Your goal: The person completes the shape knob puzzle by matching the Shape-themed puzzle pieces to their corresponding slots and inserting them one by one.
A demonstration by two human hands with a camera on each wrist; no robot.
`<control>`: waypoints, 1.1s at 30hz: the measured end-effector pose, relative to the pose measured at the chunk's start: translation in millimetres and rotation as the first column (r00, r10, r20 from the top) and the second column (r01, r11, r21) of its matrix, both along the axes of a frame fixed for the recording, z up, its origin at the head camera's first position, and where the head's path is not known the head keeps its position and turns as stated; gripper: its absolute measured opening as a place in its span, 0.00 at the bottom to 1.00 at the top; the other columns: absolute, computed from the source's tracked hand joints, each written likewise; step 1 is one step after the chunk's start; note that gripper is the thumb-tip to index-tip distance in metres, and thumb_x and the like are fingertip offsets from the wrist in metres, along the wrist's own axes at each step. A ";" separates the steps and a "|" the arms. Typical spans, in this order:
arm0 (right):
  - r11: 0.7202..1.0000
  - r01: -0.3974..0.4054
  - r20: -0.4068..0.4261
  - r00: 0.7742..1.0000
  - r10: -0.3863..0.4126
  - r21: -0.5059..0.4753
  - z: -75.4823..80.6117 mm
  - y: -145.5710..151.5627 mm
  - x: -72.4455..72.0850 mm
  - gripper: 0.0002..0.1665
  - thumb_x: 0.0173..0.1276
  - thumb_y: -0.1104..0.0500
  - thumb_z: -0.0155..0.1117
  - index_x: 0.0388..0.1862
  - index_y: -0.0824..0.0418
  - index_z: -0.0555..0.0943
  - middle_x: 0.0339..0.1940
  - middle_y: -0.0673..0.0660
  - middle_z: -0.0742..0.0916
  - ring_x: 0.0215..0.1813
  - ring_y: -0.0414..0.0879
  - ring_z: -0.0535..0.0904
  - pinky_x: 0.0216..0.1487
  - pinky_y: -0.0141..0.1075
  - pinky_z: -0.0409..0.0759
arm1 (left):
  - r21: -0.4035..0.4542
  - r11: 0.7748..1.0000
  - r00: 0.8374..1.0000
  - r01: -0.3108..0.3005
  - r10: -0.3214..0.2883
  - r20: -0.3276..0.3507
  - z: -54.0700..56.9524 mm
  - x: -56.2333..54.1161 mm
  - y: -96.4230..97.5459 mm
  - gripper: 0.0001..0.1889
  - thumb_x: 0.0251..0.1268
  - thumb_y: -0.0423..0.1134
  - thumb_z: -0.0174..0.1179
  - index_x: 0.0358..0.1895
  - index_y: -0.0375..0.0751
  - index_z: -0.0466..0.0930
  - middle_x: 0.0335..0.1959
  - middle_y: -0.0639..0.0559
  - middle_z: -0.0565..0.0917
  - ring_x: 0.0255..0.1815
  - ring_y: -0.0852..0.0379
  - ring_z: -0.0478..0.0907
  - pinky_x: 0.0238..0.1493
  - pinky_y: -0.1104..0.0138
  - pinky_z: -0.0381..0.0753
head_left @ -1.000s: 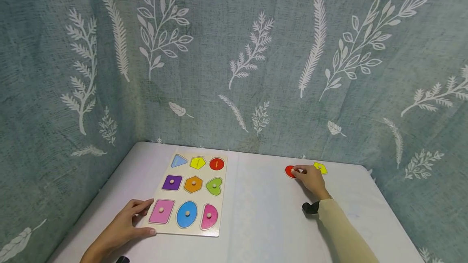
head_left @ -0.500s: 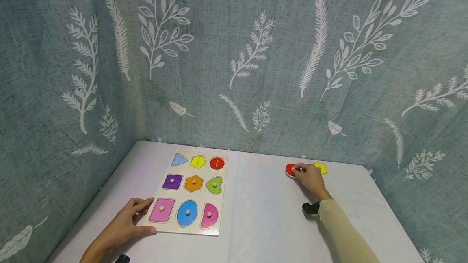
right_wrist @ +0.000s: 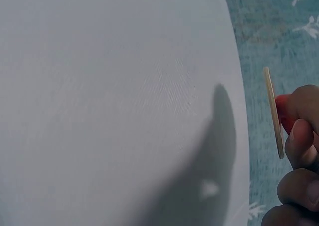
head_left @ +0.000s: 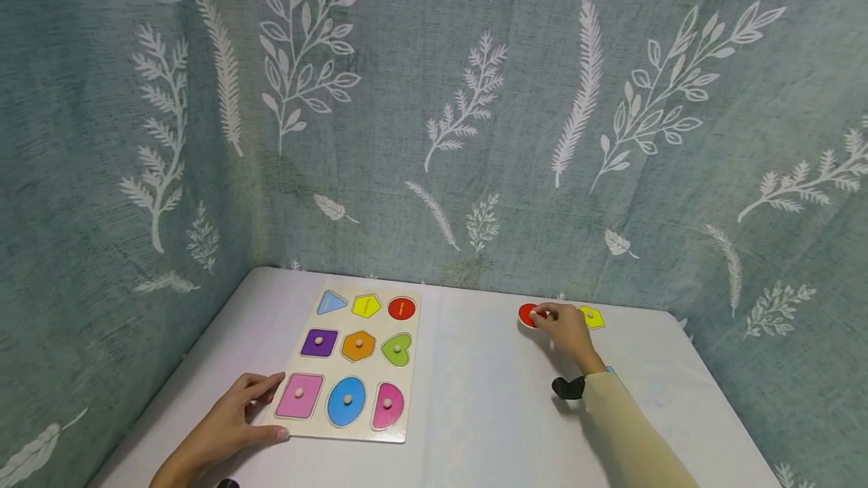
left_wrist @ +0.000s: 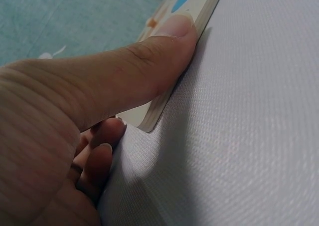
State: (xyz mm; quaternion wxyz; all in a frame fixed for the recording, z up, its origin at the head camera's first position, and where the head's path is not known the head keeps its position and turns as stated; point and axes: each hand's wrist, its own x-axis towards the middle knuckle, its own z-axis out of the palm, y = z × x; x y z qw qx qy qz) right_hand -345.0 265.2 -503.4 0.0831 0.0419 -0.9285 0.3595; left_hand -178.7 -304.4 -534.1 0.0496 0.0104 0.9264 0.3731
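Note:
A wooden knob puzzle board (head_left: 371, 367) lies on the left of the table. My left hand (head_left: 227, 424) holds its near left corner, thumb along the near edge and fingers at the left side. In the left wrist view, the thumb (left_wrist: 149, 56) presses on the board's edge. At the far right, my right hand (head_left: 568, 331) pinches a red circle puzzle piece (head_left: 527, 315) by its knob. The right wrist view shows this red circle piece (right_wrist: 273, 113) edge-on, raised off the table. Just right of that hand lies a yellow pentagon piece (head_left: 593, 317).
Purple, orange, green, pink and blue knobbed pieces sit in the board. Its far row, a blue triangle (head_left: 331, 302), yellow pentagon (head_left: 367, 306) and red circle (head_left: 401, 308), shows no knobs. A small blue edge (head_left: 611, 370) peeks out by the right sleeve. Patterned curtains border the white table (head_left: 475, 398).
My right hand has lifted the red circle piece off the table and moved slightly left, uncovering more of the yellow piece. The left hand stays at the board's corner.

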 end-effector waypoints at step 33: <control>0.988 -0.149 -0.051 0.988 0.147 -0.046 4.1 -60.4 -7.3 0.09 0.69 0.54 0.73 0.42 0.58 0.90 0.18 0.50 0.78 0.22 0.43 0.67 0.29 0.36 0.65 | 0.001 1.000 1.000 -0.013 0.013 -0.011 2.0 1.0 3.0 0.54 0.41 0.52 0.85 0.72 0.28 0.70 0.47 0.47 0.73 0.48 0.51 0.70 0.46 0.63 0.75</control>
